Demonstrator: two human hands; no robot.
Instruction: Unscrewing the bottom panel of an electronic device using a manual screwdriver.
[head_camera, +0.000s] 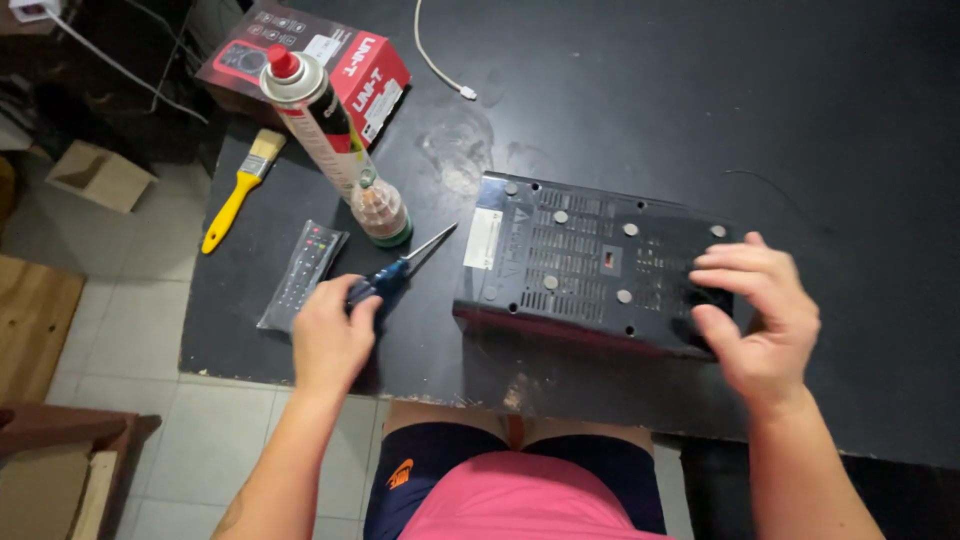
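While the left hand (330, 335) is closing on the screwdriver (400, 270), the right hand (762, 315) is spreading open over the box (590, 265).
Upturned mid-tabletop (650, 110), the box is probably rigid, light plastic, best gripped by its side edges; the screwdriver's blue handle is looking grippy.

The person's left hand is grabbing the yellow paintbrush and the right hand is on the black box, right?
Not quite. In the head view, the left hand is grabbing the blue-handled screwdriver, not the yellow paintbrush, which lies untouched farther away. The right hand is on the black box.
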